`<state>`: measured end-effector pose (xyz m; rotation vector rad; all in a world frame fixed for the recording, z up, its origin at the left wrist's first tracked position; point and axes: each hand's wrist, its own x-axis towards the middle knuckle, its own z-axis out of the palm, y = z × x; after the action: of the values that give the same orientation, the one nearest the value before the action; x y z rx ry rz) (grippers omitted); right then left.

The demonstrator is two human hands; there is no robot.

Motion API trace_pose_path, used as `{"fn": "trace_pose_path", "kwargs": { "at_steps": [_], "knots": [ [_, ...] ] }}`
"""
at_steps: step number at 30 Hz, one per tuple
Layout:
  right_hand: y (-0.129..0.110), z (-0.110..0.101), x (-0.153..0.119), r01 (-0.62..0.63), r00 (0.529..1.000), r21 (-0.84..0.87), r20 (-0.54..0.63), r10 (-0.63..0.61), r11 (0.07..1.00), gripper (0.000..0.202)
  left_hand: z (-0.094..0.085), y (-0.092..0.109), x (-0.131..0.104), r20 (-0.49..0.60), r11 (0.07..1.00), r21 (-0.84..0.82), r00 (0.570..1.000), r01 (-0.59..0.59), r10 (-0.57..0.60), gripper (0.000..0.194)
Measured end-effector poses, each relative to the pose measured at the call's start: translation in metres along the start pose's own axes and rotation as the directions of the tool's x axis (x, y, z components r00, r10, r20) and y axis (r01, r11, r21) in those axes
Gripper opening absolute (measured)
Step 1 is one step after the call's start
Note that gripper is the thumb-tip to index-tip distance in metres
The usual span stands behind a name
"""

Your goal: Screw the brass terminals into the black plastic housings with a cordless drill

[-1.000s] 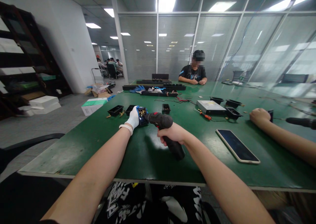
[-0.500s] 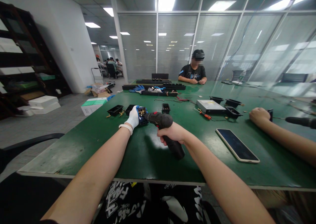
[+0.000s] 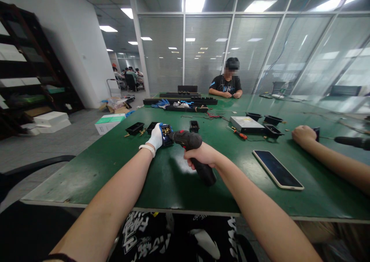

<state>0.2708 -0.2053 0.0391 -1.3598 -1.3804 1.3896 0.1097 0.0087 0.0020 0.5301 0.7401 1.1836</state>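
Note:
My left hand, in a white and blue work glove, is closed around a small black box with brass parts inside, tipped so its inside faces right. My bare right hand grips a black and red cordless drill by the handle. The drill's nose points left at the box; the bit's tip is too small to make out. Beside my left hand lie other black boxes and loose brass pieces. Another black box stands just beyond the drill.
A phone lies to my right. Farther back are a silver flat case, an orange screwdriver, several black boxes and a blue glove. A co-worker's arm reaches in at right with another drill. Someone sits across the table.

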Motion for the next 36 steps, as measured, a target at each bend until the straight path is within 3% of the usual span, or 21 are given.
{"fn": "trace_pose_path", "kwargs": {
  "at_steps": [36],
  "knots": [
    [-0.0084, 0.0041, -0.0041, -0.026, 0.999, -0.022, -0.025, 0.026, 0.999, 0.017, -0.0038, 0.0002, 0.0053, 0.028, 1.000, -0.021, 1.000, 0.003, -0.002, 0.020]
  ]
}}
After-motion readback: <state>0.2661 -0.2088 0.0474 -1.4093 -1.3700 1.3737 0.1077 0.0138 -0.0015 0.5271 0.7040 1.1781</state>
